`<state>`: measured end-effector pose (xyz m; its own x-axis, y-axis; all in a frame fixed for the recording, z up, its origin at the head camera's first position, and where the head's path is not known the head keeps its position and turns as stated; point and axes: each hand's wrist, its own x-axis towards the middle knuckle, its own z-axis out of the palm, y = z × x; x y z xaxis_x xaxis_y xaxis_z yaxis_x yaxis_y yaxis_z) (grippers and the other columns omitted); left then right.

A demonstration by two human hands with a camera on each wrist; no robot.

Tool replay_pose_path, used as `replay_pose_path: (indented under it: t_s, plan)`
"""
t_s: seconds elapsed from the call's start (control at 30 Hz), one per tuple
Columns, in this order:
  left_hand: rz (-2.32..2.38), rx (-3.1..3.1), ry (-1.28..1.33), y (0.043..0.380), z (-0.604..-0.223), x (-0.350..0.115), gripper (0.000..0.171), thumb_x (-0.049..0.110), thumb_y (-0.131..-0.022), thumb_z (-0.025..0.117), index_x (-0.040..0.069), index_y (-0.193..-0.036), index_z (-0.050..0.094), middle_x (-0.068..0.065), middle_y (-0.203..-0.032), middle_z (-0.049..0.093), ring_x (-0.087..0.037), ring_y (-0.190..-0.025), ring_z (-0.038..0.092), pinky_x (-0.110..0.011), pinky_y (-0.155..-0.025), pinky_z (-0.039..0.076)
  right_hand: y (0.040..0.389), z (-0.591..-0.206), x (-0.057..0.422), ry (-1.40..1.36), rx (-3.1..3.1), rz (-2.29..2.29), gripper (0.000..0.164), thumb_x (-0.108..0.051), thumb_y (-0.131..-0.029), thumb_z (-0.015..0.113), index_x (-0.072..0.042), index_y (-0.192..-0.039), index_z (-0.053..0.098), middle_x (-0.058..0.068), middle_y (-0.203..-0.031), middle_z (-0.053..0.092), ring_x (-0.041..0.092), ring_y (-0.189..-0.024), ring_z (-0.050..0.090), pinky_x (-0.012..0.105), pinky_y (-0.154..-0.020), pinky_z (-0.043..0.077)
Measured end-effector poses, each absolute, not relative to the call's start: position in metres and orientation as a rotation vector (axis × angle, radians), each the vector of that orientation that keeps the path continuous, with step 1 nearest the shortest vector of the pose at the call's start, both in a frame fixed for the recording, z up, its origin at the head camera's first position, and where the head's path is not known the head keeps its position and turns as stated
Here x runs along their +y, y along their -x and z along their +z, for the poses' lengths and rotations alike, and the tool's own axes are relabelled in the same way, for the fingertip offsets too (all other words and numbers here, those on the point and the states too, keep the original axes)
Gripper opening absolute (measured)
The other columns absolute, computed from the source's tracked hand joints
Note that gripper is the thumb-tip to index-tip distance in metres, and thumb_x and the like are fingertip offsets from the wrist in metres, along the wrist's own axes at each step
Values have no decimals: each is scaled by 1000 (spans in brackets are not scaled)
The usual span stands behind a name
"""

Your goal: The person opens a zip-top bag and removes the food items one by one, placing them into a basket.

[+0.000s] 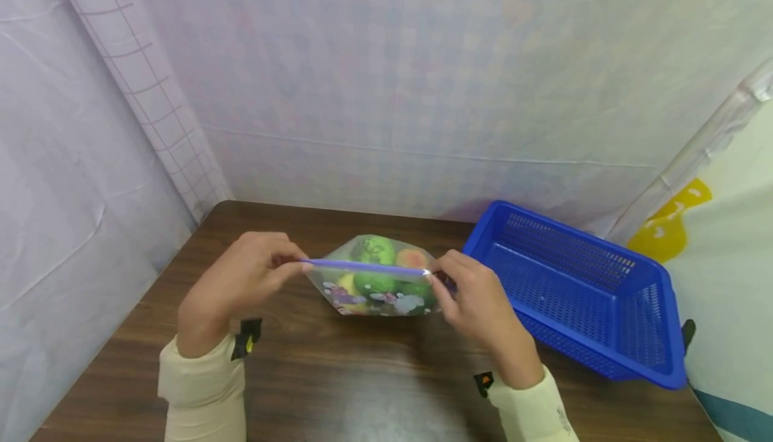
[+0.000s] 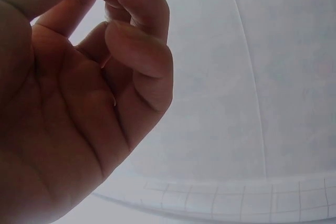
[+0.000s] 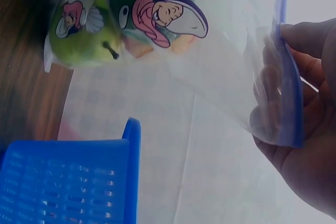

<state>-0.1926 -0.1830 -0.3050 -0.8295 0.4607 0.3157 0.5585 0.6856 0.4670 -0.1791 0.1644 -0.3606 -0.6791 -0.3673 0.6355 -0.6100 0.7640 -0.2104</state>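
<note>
A clear zip bag (image 1: pixel 386 298) printed with cartoon figures stands on the brown table, its purple zip strip (image 1: pixel 362 266) stretched level across the top. Green, yellow and reddish fruit shapes show through the plastic. My left hand (image 1: pixel 241 274) pinches the strip's left end between thumb and fingers. At the other end, the right hand (image 1: pixel 474 291) pinches the strip by a small whitish piece. In the right wrist view the bag (image 3: pixel 220 61) hangs from the strip, with the thumb laid against it. The left wrist view shows curled fingers (image 2: pixel 139 51), but the bag is out of sight there.
A blue perforated basket (image 1: pixel 555 288) stands to the right of the bag, close to the right forearm. Pale patterned curtains (image 1: pixel 392 93) enclose the wooden table (image 1: pixel 350 375) at the back and left. A yellow object (image 1: pixel 664 234) shows behind the basket at right.
</note>
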Motion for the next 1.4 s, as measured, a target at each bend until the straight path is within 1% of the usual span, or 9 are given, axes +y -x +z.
replay_pose_path:
  t_s: [0.17, 0.3, 0.53, 0.7, 0.9, 1.1, 1.17, 1.27, 1.4]
  plan:
    - [-843, -2704, 825, 192, -305, -187, 5, 18, -91, 75, 16, -90, 79, 8, -73, 61, -8, -64, 47, -24, -57, 42, 179, -359, 170, -708, -2379, 536, 5, -17, -91, 72, -14, -91, 68, -3, -84, 64, 12, -72, 56, 29, -63, 48]
    - [-847, -2707, 798, 191, -304, -190, 6, 20, -92, 74, 17, -90, 79, 9, -73, 60, -8, -65, 48, -24, -60, 44, 179, -358, 175, -684, -2385, 530, 5, -17, -91, 72, -15, -93, 68, -2, -88, 66, 13, -76, 58, 33, -66, 50]
    - [-832, -2700, 773, 191, -304, -194, 6, 20, -92, 75, 16, -89, 79, 9, -74, 62, -9, -66, 49, -26, -62, 45, 180, -357, 183, -656, -2382, 537, 5, -14, -89, 73, -15, -93, 70, -3, -90, 63, 15, -80, 59, 35, -70, 50]
    - [-788, -2703, 744, 192, -305, -197, 7, 20, -92, 74, 16, -89, 79, 9, -75, 63, -9, -67, 50, -27, -65, 46, 182, -357, 191, -652, -2360, 544, 6, -12, -87, 75, -14, -92, 71, -3, -88, 61, 15, -78, 57, 33, -68, 49]
    - [-779, -2724, 699, 191, -305, -201, 8, 21, -93, 73, 15, -92, 79, 8, -75, 64, -11, -67, 50, -28, -65, 45, 184, -357, 199, -633, -2342, 571, 6, -11, -87, 76, -14, -90, 72, -4, -87, 61, 10, -77, 60, 31, -65, 50]
    - [-779, -2727, 690, 190, -303, -204, 8, 20, -93, 73, 15, -92, 79, 7, -76, 65, -12, -68, 51, -29, -66, 46, 187, -357, 202, -636, -2342, 601, 5, -11, -88, 76, -14, -89, 72, -5, -86, 61, 9, -76, 61, 32, -64, 51]
    - [-777, -2723, 697, 190, -303, -204, 7, 19, -93, 73, 14, -91, 79, 7, -76, 64, -11, -67, 50, -28, -64, 45, 187, -358, 203, -638, -2339, 598, 6, -10, -87, 77, -14, -89, 73, -5, -84, 60, 9, -73, 59, 31, -63, 50]
    - [-779, -2710, 711, 191, -304, -204, 6, 18, -92, 74, 14, -90, 78, 7, -74, 63, -10, -65, 48, -26, -61, 43, 188, -358, 204, -632, -2340, 586, 7, -10, -86, 77, -15, -90, 73, -6, -78, 58, 10, -67, 54, 29, -60, 44]
    - [-776, -2726, 716, 190, -304, -203, 7, 18, -93, 73, 14, -90, 78, 6, -74, 63, -11, -66, 49, -26, -61, 43, 188, -357, 204, -639, -2347, 579, 7, -10, -87, 77, -14, -91, 73, -6, -74, 60, 9, -62, 50, 28, -59, 42]
